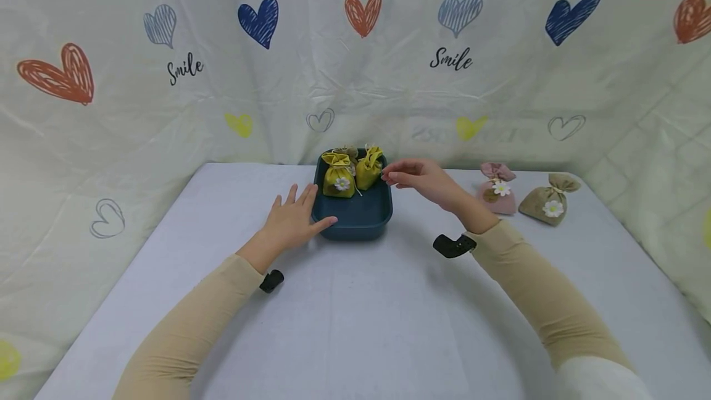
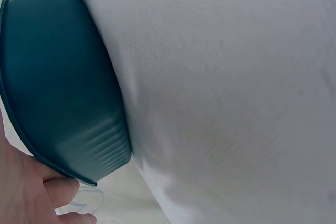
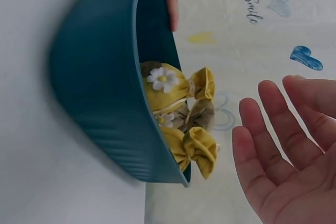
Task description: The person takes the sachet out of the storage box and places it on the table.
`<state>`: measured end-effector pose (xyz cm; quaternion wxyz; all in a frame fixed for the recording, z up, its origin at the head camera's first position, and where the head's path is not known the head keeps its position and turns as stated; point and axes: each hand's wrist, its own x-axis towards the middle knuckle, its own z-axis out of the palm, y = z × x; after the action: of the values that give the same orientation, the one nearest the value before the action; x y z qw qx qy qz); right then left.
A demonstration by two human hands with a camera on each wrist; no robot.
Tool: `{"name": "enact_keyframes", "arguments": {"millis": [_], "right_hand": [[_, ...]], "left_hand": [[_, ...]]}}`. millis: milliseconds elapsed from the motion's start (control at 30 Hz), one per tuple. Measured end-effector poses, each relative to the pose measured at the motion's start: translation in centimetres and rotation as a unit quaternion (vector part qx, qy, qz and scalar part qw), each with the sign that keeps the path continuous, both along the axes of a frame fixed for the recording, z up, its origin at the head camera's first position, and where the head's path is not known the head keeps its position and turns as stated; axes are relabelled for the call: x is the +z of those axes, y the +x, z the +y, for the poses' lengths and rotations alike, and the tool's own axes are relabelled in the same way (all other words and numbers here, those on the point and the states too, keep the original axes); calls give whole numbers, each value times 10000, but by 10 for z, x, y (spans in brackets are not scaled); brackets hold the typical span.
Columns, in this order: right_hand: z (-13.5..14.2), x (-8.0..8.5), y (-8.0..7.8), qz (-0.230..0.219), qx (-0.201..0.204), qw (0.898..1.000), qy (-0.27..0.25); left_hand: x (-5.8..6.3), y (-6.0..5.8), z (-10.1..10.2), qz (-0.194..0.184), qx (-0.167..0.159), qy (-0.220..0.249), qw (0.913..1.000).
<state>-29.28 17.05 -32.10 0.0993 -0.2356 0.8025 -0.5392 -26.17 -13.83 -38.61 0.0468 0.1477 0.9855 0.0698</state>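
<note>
Nearby sit pink pouch [image 1: 497, 192], beige pouch [image 1: 547, 200]; left grip [image 1: 290, 218] spread against bin [image 1: 355, 213]; right grip [image 1: 421, 179] loosely parted

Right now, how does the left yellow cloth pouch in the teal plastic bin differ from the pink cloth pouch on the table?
The left yellow cloth pouch sits inside the teal plastic bin, while the pink cloth pouch is on the white table. The yellow pouch is between the left hand and right hand; the pink pouch is to the right of both. Both have a tied neck and a white flower.
</note>
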Motion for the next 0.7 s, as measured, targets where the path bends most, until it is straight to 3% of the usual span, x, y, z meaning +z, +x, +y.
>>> {"name": "enact_keyframes", "arguments": {"millis": [333,700], "right_hand": [[-18,5,-10,104,-110,9995,287],[-33,6,-25,134,-300,9991,258]], "left_hand": [[-1,0,1,-21,26,1,10000],[-2,-2,0,23,13,-8,10000]]}}
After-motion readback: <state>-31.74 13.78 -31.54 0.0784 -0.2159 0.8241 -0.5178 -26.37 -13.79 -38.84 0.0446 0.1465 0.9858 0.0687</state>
